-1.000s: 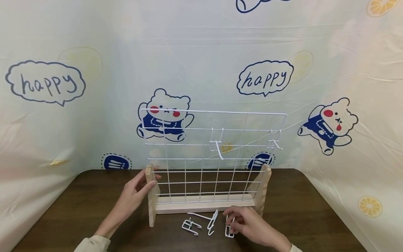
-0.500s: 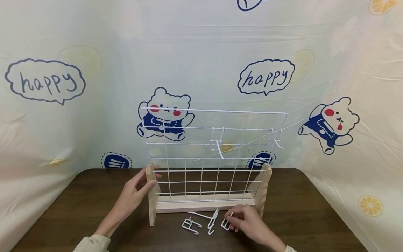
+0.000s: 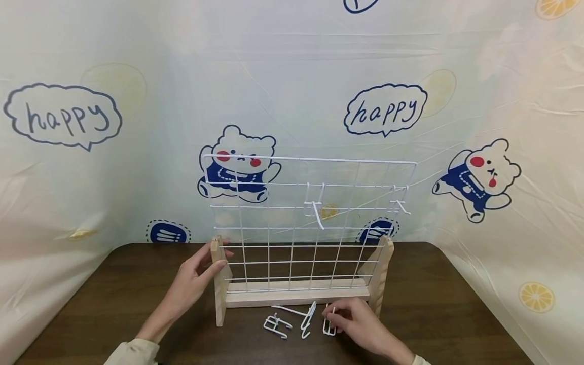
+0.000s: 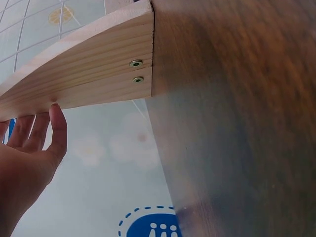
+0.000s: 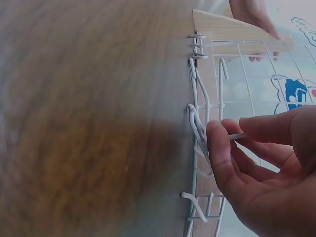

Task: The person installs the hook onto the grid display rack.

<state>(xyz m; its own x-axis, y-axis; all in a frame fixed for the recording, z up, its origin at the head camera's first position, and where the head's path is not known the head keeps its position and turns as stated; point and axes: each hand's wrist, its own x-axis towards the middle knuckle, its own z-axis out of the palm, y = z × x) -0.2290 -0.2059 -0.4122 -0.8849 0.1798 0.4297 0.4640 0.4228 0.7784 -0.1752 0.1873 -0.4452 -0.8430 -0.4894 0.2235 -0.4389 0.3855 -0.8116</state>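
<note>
A white wire grid (image 3: 292, 246) stands upright in a pale wooden base. My left hand (image 3: 189, 286) grips the left wooden side panel (image 3: 221, 299), thumb on the near side and fingers behind; the left wrist view shows the thumb tip against the panel's edge (image 4: 98, 66). In front of the base, my right hand (image 3: 360, 322) pinches a white wire hook (image 3: 328, 330) between thumb and fingers. Its prong (image 5: 237, 136) shows at the fingertips in the right wrist view. Two more wire hooks, one squat (image 3: 276, 324) and one with a long prong (image 3: 309, 319), lie to its left.
Two wire hooks hang on the grid, one right of the middle (image 3: 315, 204) and one near the right edge (image 3: 398, 204). The right wooden side panel (image 3: 382, 274) rises behind my right hand. Brown table (image 3: 438, 314) extends on both sides; a printed curtain (image 3: 301, 76) hangs behind.
My right hand has shifted its fingers on the hook, turned it and moved it slightly left. The left hand stays on the side panel.
</note>
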